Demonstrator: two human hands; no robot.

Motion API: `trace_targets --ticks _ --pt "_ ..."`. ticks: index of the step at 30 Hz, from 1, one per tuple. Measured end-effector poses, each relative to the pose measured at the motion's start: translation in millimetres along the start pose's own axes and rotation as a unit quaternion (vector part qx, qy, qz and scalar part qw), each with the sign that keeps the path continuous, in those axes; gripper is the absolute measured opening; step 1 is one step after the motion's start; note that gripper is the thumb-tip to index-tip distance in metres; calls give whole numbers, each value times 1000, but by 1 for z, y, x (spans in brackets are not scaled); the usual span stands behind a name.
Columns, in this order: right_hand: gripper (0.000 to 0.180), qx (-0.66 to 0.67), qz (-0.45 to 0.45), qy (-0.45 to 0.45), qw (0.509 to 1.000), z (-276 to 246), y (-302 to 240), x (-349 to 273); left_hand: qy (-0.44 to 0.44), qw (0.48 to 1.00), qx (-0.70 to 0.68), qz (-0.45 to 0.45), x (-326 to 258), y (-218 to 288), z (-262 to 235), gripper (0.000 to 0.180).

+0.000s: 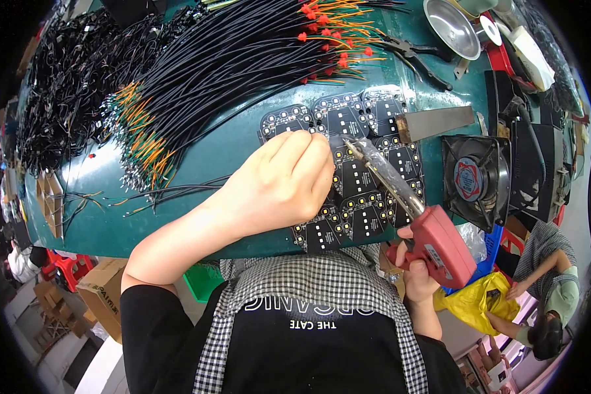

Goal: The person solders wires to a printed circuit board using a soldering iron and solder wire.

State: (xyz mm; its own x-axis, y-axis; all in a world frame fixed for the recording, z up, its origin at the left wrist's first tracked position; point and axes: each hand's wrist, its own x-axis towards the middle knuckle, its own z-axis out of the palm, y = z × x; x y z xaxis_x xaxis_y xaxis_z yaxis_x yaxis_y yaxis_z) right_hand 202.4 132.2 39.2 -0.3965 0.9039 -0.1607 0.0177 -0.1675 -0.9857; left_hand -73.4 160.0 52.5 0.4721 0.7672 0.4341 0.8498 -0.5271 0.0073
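My right hand point(419, 279) is wrapped round the handle of a red soldering gun point(445, 246), held at the right near the table's front edge. Its long metal barrel slants up and left, with the tip over the black circuit boards point(356, 180). These boards lie side by side in a panel and carry rows of small light-coloured parts. Over their left side, my left hand point(289, 174) is closed, knuckles up, close to the gun's tip. Its fingertips are hidden, so what they pinch cannot be made out. A few black cables point(197, 186) run under my left forearm.
A thick bundle of black cables point(223, 62) with orange and green wire ends crosses the green table point(240, 121). Tangled black leads point(72, 85) pile up at far left. Rightward are a flat metal blade point(440, 123), a fan point(476, 180), pliers point(410, 56) and a metal bowl point(450, 27). Another person point(551, 295) sits at lower right.
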Motion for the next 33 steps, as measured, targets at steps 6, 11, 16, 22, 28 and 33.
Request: trace_targets --ticks 6,11,16,22,28,33 --pt "66 -9 -32 -5 999 -2 3 1 -27 998 -49 -25 3 -4 -10 23" --pt "63 23 -65 72 995 2 1 7 29 984 -110 -137 29 -51 3 22" --pt "60 19 -89 84 992 2 -4 8 -13 989 -72 -126 52 -70 37 23" --pt "62 38 -71 133 988 -3 -9 3 -73 992 21 -97 89 -67 51 17" --pt "63 44 -78 141 986 -11 -2 -1 104 974 -169 -113 79 -66 44 22" --pt "68 51 -64 151 985 -14 -7 3 54 922 -321 -211 65 -48 17 14"
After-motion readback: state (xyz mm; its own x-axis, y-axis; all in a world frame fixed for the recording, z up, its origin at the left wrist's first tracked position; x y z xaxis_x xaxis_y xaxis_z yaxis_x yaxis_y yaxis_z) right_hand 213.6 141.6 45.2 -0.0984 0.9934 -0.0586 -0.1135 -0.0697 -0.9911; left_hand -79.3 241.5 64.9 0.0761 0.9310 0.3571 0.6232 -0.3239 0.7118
